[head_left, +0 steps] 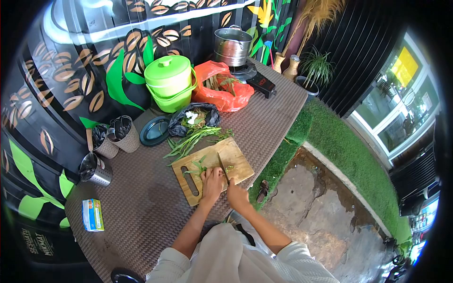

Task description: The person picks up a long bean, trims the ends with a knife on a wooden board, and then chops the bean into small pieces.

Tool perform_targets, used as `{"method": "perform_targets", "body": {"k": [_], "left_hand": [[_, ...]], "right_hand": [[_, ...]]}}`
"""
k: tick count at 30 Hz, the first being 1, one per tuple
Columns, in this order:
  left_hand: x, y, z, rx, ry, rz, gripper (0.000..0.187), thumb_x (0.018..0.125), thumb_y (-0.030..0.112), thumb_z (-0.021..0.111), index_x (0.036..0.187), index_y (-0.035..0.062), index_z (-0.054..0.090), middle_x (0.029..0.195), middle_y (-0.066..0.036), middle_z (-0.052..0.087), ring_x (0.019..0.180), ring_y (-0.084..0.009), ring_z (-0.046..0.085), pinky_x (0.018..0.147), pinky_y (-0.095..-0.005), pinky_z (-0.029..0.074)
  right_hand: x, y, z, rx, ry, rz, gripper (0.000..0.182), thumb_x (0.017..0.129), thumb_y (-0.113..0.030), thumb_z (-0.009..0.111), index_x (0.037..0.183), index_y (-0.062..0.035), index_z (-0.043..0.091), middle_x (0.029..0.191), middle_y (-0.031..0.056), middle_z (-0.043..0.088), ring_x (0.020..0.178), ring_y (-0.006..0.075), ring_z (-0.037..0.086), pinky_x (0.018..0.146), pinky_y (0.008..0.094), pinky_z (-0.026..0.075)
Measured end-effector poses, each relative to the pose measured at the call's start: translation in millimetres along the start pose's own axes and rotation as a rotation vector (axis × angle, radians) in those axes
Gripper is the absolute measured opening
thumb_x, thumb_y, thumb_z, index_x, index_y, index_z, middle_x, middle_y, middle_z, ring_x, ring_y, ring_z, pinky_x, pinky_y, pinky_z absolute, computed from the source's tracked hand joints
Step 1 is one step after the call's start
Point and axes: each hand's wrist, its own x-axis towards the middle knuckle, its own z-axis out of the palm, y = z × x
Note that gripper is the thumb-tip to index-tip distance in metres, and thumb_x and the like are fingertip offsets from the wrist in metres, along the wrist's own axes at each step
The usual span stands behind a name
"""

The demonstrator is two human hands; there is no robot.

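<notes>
A wooden cutting board [243, 162] with a slot handle lies near the table's edge. My left hand [212, 183] presses down on green leafy stems [199, 165] on the board, its fingers bent together. My right hand [237, 194] is closed round the handle of a knife [222, 166], whose blade points away over the board, just right of my left fingers. Small chopped green bits [230, 168] lie beside the blade. More long green stems [191, 141] rest on the table behind the board.
Behind are a black bag [177, 123], dark plate [154, 131], red bag [226, 101], green lidded bucket [170, 80] and steel pot [232, 47] on a stove [261, 84]. Utensil holders [126, 137] and a small box [92, 215] stand left. The table edge [273, 162] runs along the right.
</notes>
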Motion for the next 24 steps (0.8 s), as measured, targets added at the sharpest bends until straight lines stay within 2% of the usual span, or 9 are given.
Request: {"method": "perform_targets", "body": {"k": [3,9,12,14,17,24], "left_hand": [[0.7,-2.0,2.4,0.022,-0.019,0.007,0.017,0.082,0.004,0.055,0.097,0.0082,0.049,0.087,-0.007,0.059,0.091,-0.0264,0.049,0.087,-0.0423,0.030],[1.4,4.0,-3.7,0.044,0.002,0.030,0.016,0.080,0.005,0.058,0.092,0.0074,0.047,0.083,-0.006,0.056,0.088,-0.0272,0.049,0.085,-0.0431,0.031],[1.3,-0.6,1.6,0.051,0.026,0.012,0.017,0.078,0.004,0.060,0.088,0.0070,0.047,0.081,-0.007,0.055,0.088,-0.0272,0.048,0.084,-0.0427,0.031],[-0.2,-5.0,3.6,0.006,0.007,0.005,0.016,0.076,0.003,0.060,0.084,0.0072,0.046,0.080,-0.007,0.053,0.086,-0.0275,0.048,0.083,-0.0420,0.032],[1.1,0.5,-2.9,-0.026,0.013,0.027,0.016,0.075,-0.002,0.056,0.081,0.0068,0.044,0.076,-0.008,0.053,0.082,-0.0283,0.047,0.080,-0.0387,0.031],[1.4,-2.0,-1.3,-0.016,0.024,0.024,0.015,0.074,-0.002,0.056,0.079,0.0069,0.045,0.074,-0.007,0.050,0.082,-0.0276,0.047,0.081,-0.0393,0.033]], "right_hand": [[12.7,1.9,10.0,-0.025,0.052,0.029,0.034,0.091,-0.023,0.043,0.113,0.0017,0.036,0.076,0.0263,0.064,0.069,0.0432,0.064,0.061,0.0528,0.050],[11.4,0.7,-4.8,0.064,0.008,-0.048,0.036,0.090,-0.023,0.043,0.114,0.0024,0.035,0.079,0.0273,0.064,0.073,0.0434,0.064,0.064,0.0529,0.050],[2.4,-5.1,5.5,0.047,0.056,0.004,0.036,0.091,-0.025,0.043,0.113,0.0025,0.036,0.080,0.0275,0.063,0.075,0.0439,0.063,0.065,0.0523,0.050],[8.8,-5.5,12.8,0.046,-0.006,0.050,0.036,0.091,-0.026,0.043,0.112,0.0022,0.036,0.080,0.0275,0.063,0.075,0.0438,0.063,0.065,0.0523,0.050],[19.1,-4.3,2.4,0.055,-0.004,0.003,0.036,0.092,-0.026,0.043,0.113,0.0022,0.036,0.080,0.0272,0.063,0.076,0.0436,0.064,0.066,0.0518,0.050],[3.5,-14.4,16.3,0.043,0.028,0.074,0.036,0.092,-0.027,0.043,0.112,0.0030,0.038,0.082,0.0274,0.063,0.077,0.0431,0.064,0.067,0.0517,0.050]]}}
